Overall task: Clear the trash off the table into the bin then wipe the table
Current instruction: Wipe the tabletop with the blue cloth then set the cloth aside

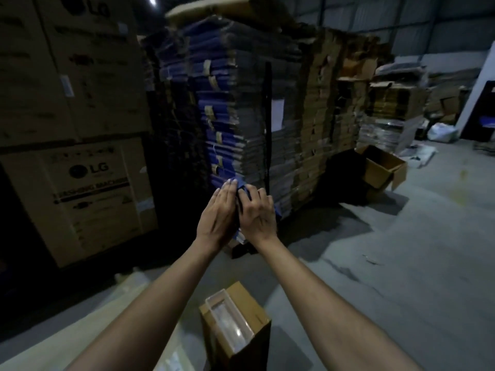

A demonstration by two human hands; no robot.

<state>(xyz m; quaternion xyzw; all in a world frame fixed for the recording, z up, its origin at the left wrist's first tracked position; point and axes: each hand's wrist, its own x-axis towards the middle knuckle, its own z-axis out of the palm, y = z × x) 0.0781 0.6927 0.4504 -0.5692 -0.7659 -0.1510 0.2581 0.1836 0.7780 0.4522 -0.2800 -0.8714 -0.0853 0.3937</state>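
Observation:
Both my arms reach forward at chest height. My left hand (218,214) and my right hand (258,214) press together around a dark blue cloth (242,191), whose folds show between the fingers and below the palms. Below my arms stands an open brown cardboard box (257,341) with a clear plastic tray (230,325) sticking out of its top. A pale table surface (88,319) runs along the lower left; its top is mostly hidden by my left forearm.
Large LG washing-machine cartons (88,199) are stacked at the left. A wrapped pallet of flattened blue and brown cardboard (241,116) rises straight ahead. An open empty carton (383,167) lies on the grey concrete floor (401,263) at the right.

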